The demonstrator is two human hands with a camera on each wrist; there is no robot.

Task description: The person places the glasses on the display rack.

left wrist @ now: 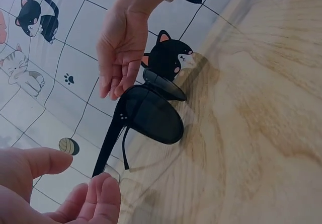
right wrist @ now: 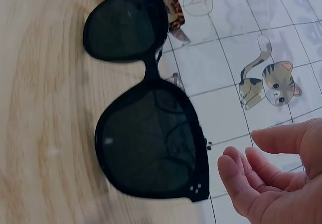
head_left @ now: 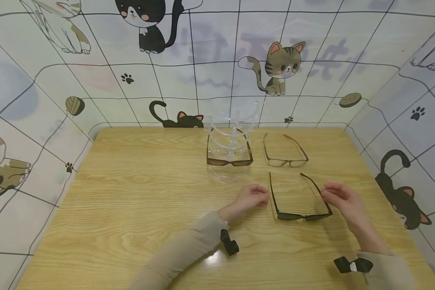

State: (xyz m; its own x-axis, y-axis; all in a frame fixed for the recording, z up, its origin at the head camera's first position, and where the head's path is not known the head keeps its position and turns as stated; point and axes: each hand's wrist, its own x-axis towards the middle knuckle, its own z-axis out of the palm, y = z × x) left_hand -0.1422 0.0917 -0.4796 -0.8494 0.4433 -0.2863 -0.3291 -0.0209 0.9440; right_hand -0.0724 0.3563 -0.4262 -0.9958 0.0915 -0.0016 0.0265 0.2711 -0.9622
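Note:
Black sunglasses [head_left: 304, 216] stand on the table with their arms unfolded toward the back; their dark lenses [right wrist: 151, 138] fill much of the right wrist view. My left hand [head_left: 247, 200] is beside the left arm of the sunglasses, fingers relaxed and bent; in the left wrist view its thumb and fingers [left wrist: 103, 196] are apart with nothing between them. My right hand [head_left: 348, 203] is at the right arm of the sunglasses; in the right wrist view the hand [right wrist: 282, 171] has a gap between thumb and fingers, near the frame's corner. Whether either hand touches the frame is unclear.
Behind the sunglasses lie thin brown-framed glasses [head_left: 284, 162]. To their left a clear stand [head_left: 233, 139] holds thin-rimmed glasses, with brown-lensed glasses [head_left: 229, 162] at its lower part. A cat-patterned cloth [head_left: 217, 80] surrounds the wooden table [head_left: 130, 181] at back and sides.

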